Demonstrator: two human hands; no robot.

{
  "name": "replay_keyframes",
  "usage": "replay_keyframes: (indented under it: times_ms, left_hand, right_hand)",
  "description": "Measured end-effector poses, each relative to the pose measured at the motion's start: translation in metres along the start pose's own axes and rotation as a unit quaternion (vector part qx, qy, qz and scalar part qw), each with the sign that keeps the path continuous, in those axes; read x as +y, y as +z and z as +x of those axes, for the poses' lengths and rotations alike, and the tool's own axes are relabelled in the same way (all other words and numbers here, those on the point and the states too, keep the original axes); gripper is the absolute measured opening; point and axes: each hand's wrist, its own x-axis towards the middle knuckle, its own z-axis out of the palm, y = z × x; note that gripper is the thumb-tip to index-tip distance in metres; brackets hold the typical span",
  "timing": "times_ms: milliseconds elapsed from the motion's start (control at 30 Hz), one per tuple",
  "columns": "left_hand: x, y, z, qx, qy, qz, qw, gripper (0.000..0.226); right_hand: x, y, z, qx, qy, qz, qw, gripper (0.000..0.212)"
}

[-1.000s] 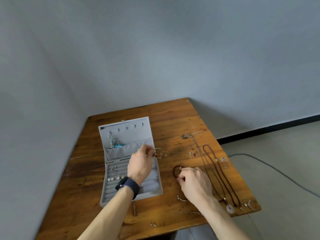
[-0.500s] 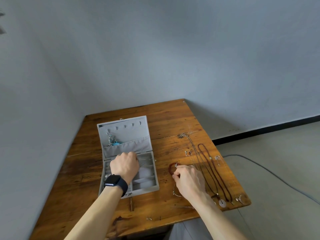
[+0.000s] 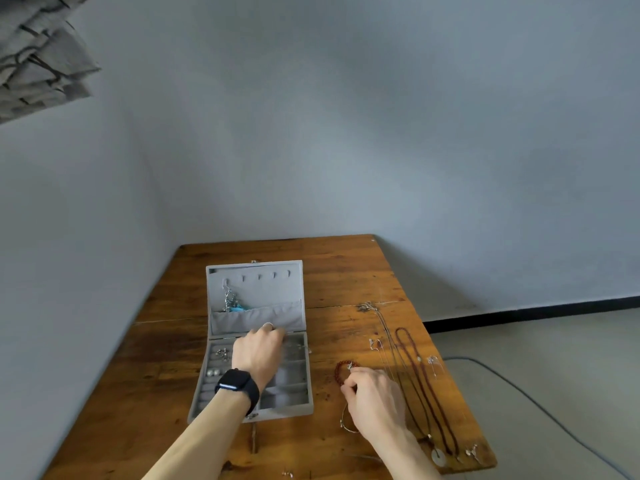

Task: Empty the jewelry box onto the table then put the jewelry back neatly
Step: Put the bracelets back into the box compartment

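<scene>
The grey jewelry box (image 3: 254, 271) lies open on the wooden table (image 3: 346, 271), lid flat behind the tray. A silver chain with a turquoise piece (image 3: 231, 303) hangs in the lid. Pearl studs (image 3: 213, 372) and rings (image 3: 221, 353) sit in the tray's left slots. My left hand (image 3: 258, 351), with a black watch, reaches into the tray's far row; its fingers curl down and hide what they hold. A thin silver piece (image 3: 304, 347) shows just right of them. My right hand (image 3: 375, 398) pinches the near edge of a red bead bracelet (image 3: 341, 370) lying right of the box.
Right of my right hand lie a long brown bead necklace (image 3: 415, 375), thin silver chains (image 3: 382, 330), a white disc pendant (image 3: 438, 455) and small silver earrings (image 3: 433, 360). The table's right edge is close by. A cable (image 3: 519, 393) runs across the floor.
My left hand carried a small silver piece from right of the box down into the tray's far row. My right hand stayed on the red bracelet. The camera tilted up.
</scene>
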Motion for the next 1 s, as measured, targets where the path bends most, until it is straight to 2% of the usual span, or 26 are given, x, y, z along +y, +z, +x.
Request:
replay_keyframes:
  times_ms: [133,233,400,567,700,833,1000]
  left_hand:
    - [0.014,0.000,0.005,0.007,0.026,-0.079,0.996,0.024]
    - [0.021,0.003,0.007,-0.017,0.058,-0.046,0.997,0.023]
    - [0.028,0.003,0.010,-0.010,0.093,0.041,0.995,0.022]
    - [0.017,0.004,0.006,-0.012,0.050,0.058,0.997,0.019]
    - [0.010,0.004,0.001,-0.047,0.053,0.004,0.997,0.027]
    - [0.002,-0.005,-0.013,0.001,0.035,-0.066,0.997,0.029]
    - [-0.027,-0.006,-0.067,0.124,-0.012,-0.123,0.985,0.035]
  right_hand:
    - [0.001,0.002,0.002,0.001,-0.003,-0.011,1.000,0.019]
    - [0.000,0.004,0.000,-0.002,-0.006,-0.019,1.000,0.019]
    - [0.001,0.004,0.002,-0.001,-0.005,-0.022,1.000,0.019]
    - [0.003,0.005,0.002,0.005,-0.004,-0.019,1.000,0.017]
    - [0.004,0.004,0.003,0.005,-0.016,-0.023,1.000,0.016]
    - [0.003,0.000,0.006,-0.018,-0.042,-0.045,0.998,0.018]
    - [0.004,-0.007,0.009,-0.027,-0.053,-0.044,0.997,0.013]
